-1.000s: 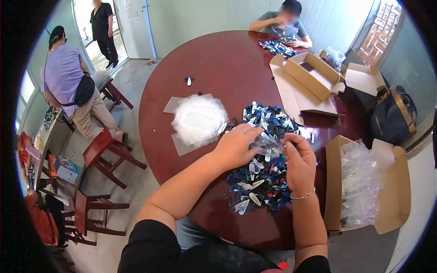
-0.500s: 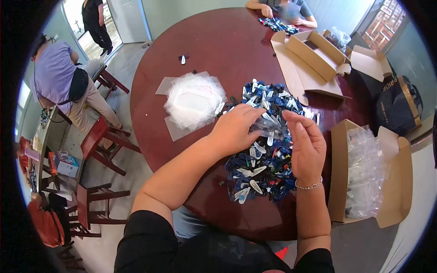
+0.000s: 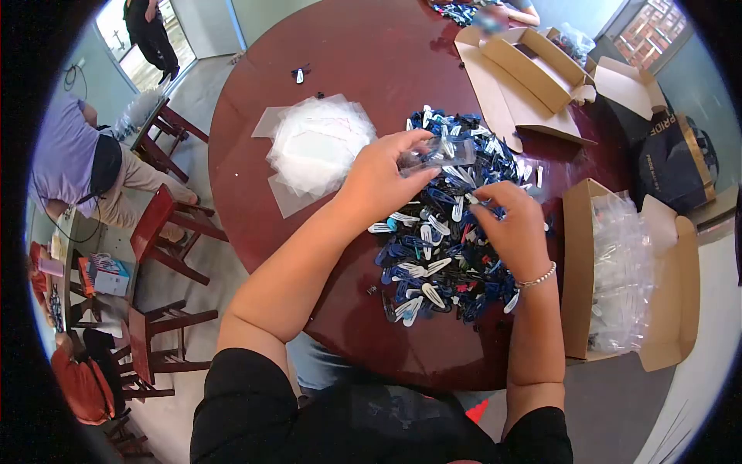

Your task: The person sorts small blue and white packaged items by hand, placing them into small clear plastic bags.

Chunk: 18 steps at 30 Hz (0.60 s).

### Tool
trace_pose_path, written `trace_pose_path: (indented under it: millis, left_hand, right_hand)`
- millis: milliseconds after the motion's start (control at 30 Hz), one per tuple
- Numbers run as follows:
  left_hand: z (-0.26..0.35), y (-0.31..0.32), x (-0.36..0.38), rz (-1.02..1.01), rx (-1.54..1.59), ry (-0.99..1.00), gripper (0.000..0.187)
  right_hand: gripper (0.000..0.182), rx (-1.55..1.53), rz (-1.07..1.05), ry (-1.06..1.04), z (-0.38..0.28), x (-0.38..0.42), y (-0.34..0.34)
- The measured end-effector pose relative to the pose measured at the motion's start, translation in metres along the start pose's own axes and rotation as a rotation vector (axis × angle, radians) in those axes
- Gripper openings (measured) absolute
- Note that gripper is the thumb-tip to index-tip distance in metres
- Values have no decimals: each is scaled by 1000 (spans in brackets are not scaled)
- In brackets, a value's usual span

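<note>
My left hand [image 3: 383,172] is closed on a small clear plastic bag [image 3: 457,152], held over the far part of the pile. Across the table in front of me spreads a heap of hair clips [image 3: 427,267], mostly white, navy and black snap clips. My right hand [image 3: 513,226] is low over the right side of this heap, thumb and fingertips pinched on a small light-coloured hair clip [image 3: 471,199], partly hidden by the fingers. Left of the heap lies a fanned stack of clear plastic bags [image 3: 315,147].
A cardboard box [image 3: 576,271] with filled clear bags stands at the right edge. Another open cardboard box [image 3: 533,73] lies at the back right, near a dark bag [image 3: 668,166]. A lone clip [image 3: 300,75] rests on the far left tabletop. Other people are around the room.
My right hand has gone down from beside the bag to the heap and now pinches a clip. The bag in my left hand has lifted and shows more clearly. The camera view has shifted slightly.
</note>
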<state>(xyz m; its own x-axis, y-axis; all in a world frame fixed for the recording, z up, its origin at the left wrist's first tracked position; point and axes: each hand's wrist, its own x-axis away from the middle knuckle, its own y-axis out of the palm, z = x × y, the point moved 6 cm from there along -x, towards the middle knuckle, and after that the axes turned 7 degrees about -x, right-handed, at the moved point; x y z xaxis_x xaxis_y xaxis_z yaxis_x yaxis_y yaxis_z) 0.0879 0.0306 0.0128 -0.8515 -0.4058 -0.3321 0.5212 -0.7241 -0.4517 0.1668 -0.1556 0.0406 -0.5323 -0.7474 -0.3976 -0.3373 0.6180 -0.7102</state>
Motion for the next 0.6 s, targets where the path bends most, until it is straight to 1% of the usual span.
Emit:
trace_pose_path:
  millis: [67,100,167,233,267,300,400,467,500,533,600]
  left_hand:
    - [-4,4,-1,9,-65,78,51]
    - [-5,3,-1,14,-65,76,51]
    - [-2,3,0,32,-151,149,51]
    - [-3,4,-1,35,-156,129,50]
    - [-4,4,-1,30,-161,116,49]
    - [0,1,0,32,-159,113,49]
    - [2,-1,0,41,-189,140,48]
    - [1,-5,-2,84,-94,118,43]
    - [0,-6,-3,100,-129,149,43]
    - [-2,-7,-4,98,-129,146,43]
    - [-10,-8,-6,102,-73,79,44]
  right_hand:
    - [23,28,-20,13,-7,1,9]
    - [24,57,-36,25,-9,2,12]
    - [26,86,-53,-21,-13,3,19]
    - [27,186,-11,-133,-25,3,21]
    - [21,183,1,-160,-24,3,22]
    - [21,183,-2,-161,-24,3,19]
    - [11,104,49,-40,-9,2,11]
    - [12,105,60,-30,-4,0,4]
    - [12,107,76,-26,-1,0,0]
    - [13,94,74,35,2,1,-2]
    - [14,124,48,56,8,1,-6]
